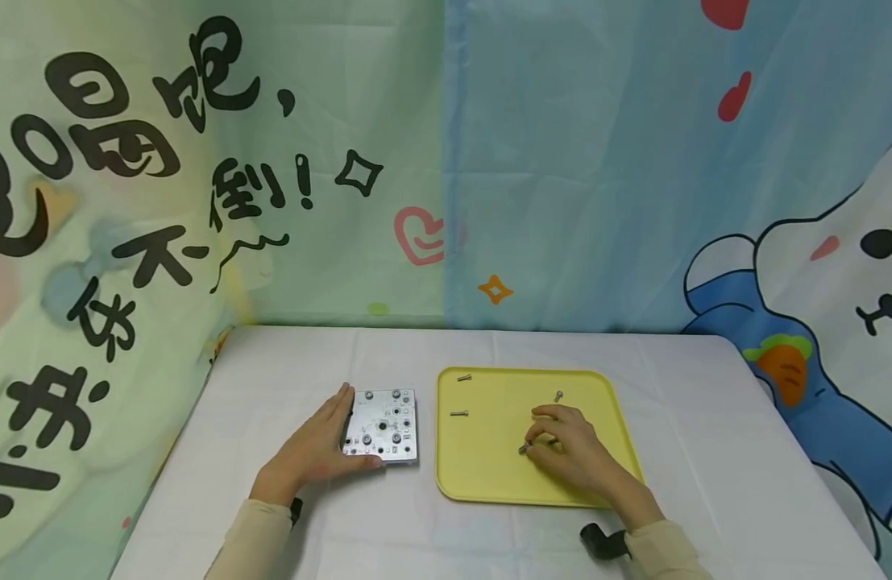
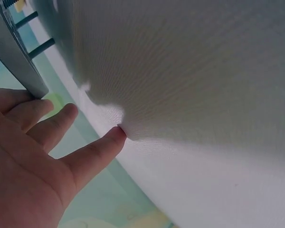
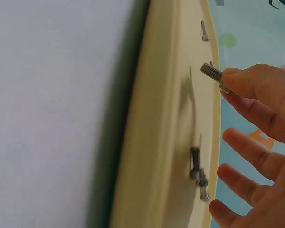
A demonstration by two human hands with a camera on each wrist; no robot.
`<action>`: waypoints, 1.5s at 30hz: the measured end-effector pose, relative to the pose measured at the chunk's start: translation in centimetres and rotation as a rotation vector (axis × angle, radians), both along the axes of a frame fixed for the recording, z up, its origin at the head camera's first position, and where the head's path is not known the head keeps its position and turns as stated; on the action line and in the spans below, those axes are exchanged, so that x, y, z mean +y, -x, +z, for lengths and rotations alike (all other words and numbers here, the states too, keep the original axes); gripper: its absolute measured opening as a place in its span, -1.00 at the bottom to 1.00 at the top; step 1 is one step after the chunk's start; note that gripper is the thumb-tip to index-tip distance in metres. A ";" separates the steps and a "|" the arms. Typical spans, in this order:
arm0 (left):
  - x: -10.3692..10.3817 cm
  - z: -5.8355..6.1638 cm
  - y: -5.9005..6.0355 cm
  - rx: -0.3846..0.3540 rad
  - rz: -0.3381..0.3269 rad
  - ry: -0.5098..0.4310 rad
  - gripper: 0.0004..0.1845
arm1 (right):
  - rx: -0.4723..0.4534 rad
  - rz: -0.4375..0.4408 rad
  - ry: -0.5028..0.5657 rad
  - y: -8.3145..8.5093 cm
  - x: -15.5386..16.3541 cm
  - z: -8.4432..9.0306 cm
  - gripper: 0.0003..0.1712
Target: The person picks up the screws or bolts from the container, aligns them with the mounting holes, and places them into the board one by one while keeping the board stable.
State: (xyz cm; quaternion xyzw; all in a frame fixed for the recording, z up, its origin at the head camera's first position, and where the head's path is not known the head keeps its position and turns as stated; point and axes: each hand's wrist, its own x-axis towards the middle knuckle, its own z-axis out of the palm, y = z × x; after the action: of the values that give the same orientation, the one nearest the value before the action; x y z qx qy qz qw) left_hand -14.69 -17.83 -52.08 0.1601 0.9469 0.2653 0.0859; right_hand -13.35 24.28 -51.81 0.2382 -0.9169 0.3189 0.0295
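Observation:
My left hand (image 1: 311,451) grips a square metal plate (image 1: 380,427) by its left side, thumb along the front edge. Holes and several screw heads dot the plate's top. Seen from the left wrist, two thin shafts stick out of the plate's underside, and one fingertip of the hand touches the white cloth. Over the yellow tray (image 1: 482,475), my right hand (image 1: 572,451) pinches a threaded screw (image 3: 211,72) between thumb and forefinger, its other fingers spread. Loose screws lie in the tray: two at the left (image 1: 458,413) and one behind the hand (image 1: 558,396).
A white cloth (image 1: 504,540) covers the table. Near the right hand, more dark screws (image 3: 195,161) lie close together in the tray. A black wrist camera (image 1: 603,541) sits by the right sleeve. A printed curtain (image 1: 562,161) hangs behind the table.

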 end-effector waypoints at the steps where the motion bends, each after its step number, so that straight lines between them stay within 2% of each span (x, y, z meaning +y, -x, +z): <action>1: 0.0 0.0 0.0 0.000 0.001 0.002 0.41 | 0.012 0.008 0.007 0.1 -0.2 0.0 -0.87; 7: 0.0 0.0 0.1 0.004 0.001 0.002 0.40 | 0.063 0.049 0.033 0.8 -1.9 0.4 -0.84; 23: -0.2 -0.1 0.3 -0.012 0.005 -0.009 0.40 | 0.033 0.162 0.027 3.0 -7.7 2.5 -0.92; 45: -0.2 0.1 0.4 -0.009 0.011 -0.009 0.40 | 0.146 0.242 -0.025 5.0 -16.8 3.4 -0.91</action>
State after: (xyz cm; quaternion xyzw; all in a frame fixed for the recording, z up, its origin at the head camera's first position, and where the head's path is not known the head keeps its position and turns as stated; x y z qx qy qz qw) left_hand -15.07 -18.04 -51.97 0.1539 0.9461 0.2710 0.0881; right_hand -18.38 7.52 -48.37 0.3701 -0.8807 0.2906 0.0542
